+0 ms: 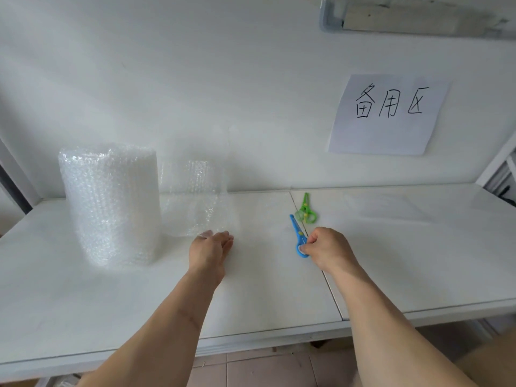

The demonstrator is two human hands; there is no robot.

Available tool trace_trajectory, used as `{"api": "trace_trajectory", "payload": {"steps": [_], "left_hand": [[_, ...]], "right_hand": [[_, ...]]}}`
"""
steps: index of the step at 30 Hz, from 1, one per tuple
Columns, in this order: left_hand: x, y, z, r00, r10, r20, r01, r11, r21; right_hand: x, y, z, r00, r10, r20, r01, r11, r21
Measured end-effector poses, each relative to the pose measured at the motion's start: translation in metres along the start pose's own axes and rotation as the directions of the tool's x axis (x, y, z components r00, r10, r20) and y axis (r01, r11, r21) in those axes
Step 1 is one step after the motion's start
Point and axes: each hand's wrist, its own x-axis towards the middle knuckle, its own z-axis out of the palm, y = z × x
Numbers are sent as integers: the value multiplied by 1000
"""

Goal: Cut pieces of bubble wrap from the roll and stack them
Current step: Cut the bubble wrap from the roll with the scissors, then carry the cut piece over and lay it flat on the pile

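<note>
White table (391, 247) against a white wall, with a handwritten paper sign (388, 114) taped up on the right. Your roll (110, 205) stands upright at the left, long axis vertical, and its loose flap (195, 199) trails off to the right and lies on the table. Your left hand (210, 252) is loosely open, fingers together, fingertips right at the flap's near edge, touching or just about; it has hold of nothing yet as far as I can see. Your right hand (325, 248) is curled around the handle of the blue scissors (298, 237), which lie on the table pointing away from you, blades closed. Can't tell if they're lifted at all. 2 pairs out there: the green scissors (307, 209) sit just beyond the blue ones, untouched. The flap lies to the left of the blades, so I'd guess left pulls and pins it while right brings the scissors across. No containers anywhere, and no cut pieces stacked yet.
</note>
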Motion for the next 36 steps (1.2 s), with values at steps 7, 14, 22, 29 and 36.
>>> {"api": "trace_trajectory", "payload": {"steps": [7, 14, 22, 29, 36], "left_hand": [[-14, 6, 1, 996, -74, -42, 72, 996, -62], [-24, 11, -4, 991, -127, -41, 127, 992, 1], [-39, 5, -21, 994, -112, -17, 113, 967, 230], [-43, 7, -26, 998, -62, 7, 57, 961, 270], [-24, 21, -37, 995, 83, 60, -99, 918, 384]], "right_hand": [[-2, 20, 7, 994, -30, -104, 6, 975, -223], [-24, -2, 13, 959, -109, -263, 66, 984, -167], [-39, -34, 58, 941, -334, 52, 320, 930, 183], [-38, -44, 71, 931, -353, 95, 353, 935, 14], [-32, -61, 90, 930, -362, -66, 350, 926, -141]]}}
